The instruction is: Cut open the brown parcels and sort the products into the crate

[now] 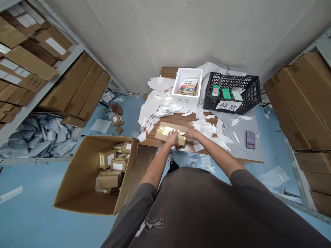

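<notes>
A small flat cardboard box [165,126] wrapped with shiny yellowish tape lies slightly askew at the front of the wooden table. On its top is a white label [169,130]. My left hand [172,137] is closed at the box's near side, its fingers gripping over the top. At the right end of the box my right hand [191,133] is closed like a fist near the tape. Something small and dark seems to stick out of it toward the box, too small to name. Torn white paper scraps [204,128] lie beside the right hand.
Behind the box stand a white foam bin [184,102] with books and a black plastic crate [234,109] with green packs. A phone-like thing [250,140], blurred, lies right. A large open carton [77,179] of small boxes stands left on the floor. Loaded shelves [64,70] flank both sides.
</notes>
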